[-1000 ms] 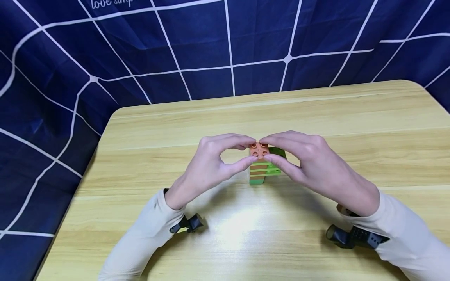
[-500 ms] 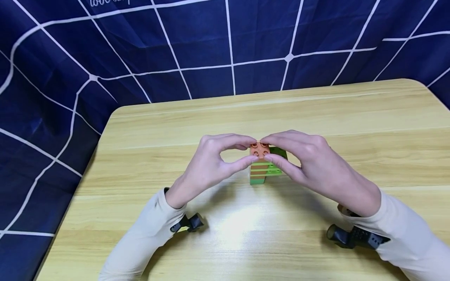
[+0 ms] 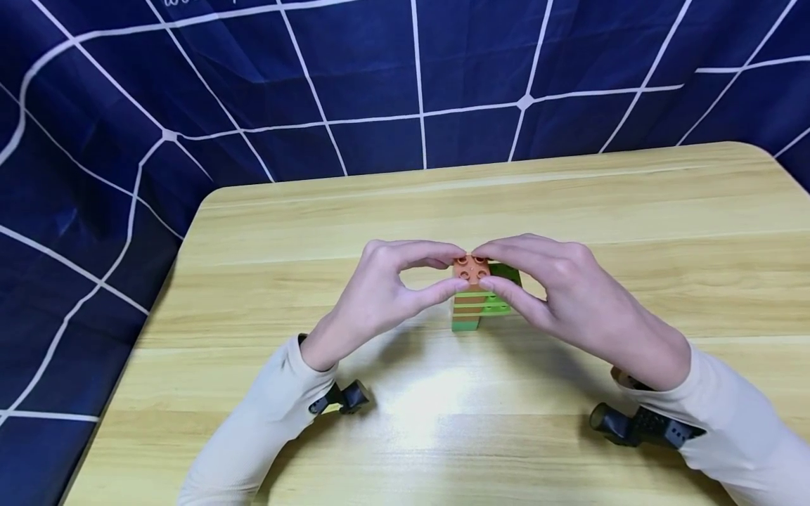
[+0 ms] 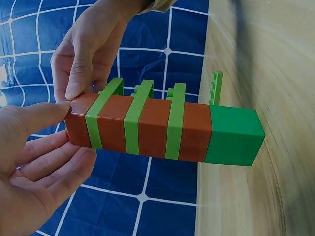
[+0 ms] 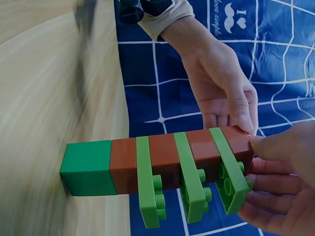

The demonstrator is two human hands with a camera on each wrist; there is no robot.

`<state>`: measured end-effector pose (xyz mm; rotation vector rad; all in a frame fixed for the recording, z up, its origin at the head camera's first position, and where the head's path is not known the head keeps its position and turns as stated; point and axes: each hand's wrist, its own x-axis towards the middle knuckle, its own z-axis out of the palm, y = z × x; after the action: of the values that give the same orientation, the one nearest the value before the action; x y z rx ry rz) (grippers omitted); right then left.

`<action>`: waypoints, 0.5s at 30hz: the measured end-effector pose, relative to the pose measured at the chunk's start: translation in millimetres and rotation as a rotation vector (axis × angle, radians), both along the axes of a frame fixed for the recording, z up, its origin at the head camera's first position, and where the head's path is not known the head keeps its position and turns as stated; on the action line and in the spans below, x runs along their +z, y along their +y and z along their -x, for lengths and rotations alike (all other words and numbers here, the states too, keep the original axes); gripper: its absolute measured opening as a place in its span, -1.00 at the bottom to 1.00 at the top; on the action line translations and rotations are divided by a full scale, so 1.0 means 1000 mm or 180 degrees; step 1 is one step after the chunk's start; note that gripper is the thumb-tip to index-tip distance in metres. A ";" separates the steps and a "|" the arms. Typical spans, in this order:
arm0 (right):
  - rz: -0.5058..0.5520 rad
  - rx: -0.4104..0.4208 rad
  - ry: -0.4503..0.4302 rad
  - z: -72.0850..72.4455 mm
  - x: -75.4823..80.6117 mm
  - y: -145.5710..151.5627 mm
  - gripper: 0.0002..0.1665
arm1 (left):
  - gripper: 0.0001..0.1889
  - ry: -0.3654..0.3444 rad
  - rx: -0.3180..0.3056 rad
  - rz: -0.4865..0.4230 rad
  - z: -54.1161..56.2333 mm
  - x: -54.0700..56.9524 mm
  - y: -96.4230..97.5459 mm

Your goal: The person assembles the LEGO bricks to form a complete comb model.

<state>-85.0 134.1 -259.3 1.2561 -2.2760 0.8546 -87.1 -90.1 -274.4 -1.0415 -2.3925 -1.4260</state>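
Note:
Upright on the table stands a tower of toy building bricks. Orange-brown bricks [image 3: 471,270] alternate with thin light green plates [image 5: 186,169], above a darker green brick [image 4: 234,135] at the foot. The plates jut out to the right with studs showing. At the top brick, my left hand [image 3: 380,292] grips the left side between thumb and fingers. My right hand [image 3: 566,299] holds the same brick from the right, thumb in front and fingers behind. Both hands nearly meet over it, leaving its studs visible.
The wooden table [image 3: 304,232] spreads around the tower. A blue curtain [image 3: 367,77] with white lines hangs behind and to the left. Another light green studded piece [image 4: 216,88] shows near the table; whether it is attached cannot be told.

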 end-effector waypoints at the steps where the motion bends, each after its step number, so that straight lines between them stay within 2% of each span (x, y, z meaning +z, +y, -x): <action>1: 0.0001 0.0000 0.0003 0.000 0.000 0.000 -0.39 | -0.71 -0.0005 0.0002 0.0004 0.000 0.000 0.000; 15: -0.0072 -0.0087 -0.0024 0.000 -0.001 0.001 -0.37 | -0.73 -0.0129 0.0012 -0.0061 0.001 -0.001 0.001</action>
<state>-85.1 135.5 -259.8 1.2307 -2.3094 0.8276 -88.6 -89.2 -275.7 -1.0127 -2.4024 -1.4797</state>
